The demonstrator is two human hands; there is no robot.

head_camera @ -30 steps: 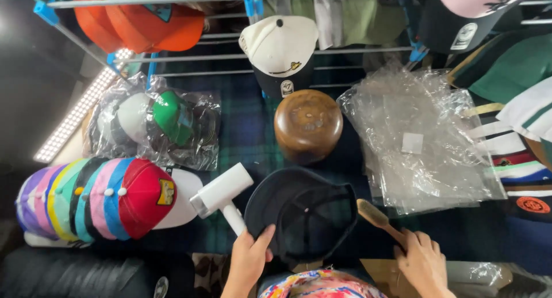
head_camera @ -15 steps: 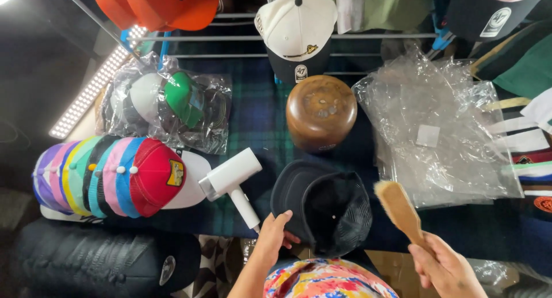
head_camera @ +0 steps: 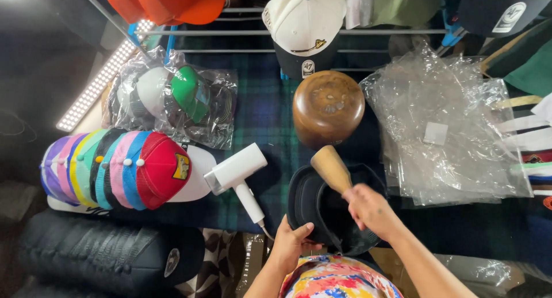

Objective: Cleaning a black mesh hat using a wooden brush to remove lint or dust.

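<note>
Dark navy fabric cap [head_camera: 322,209] lies upside down at the table's near edge; my left hand [head_camera: 290,246] pinches its rim, my right hand [head_camera: 368,209] clasps the wooden brush [head_camera: 332,168], long axis pointing away over the cap.

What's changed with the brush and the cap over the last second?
The right hand swung the wooden brush from the right side in over the dark cap, its head now above the cap's opening. The left hand keeps gripping the cap's near edge. The white handheld device and wooden block stayed put.
</note>
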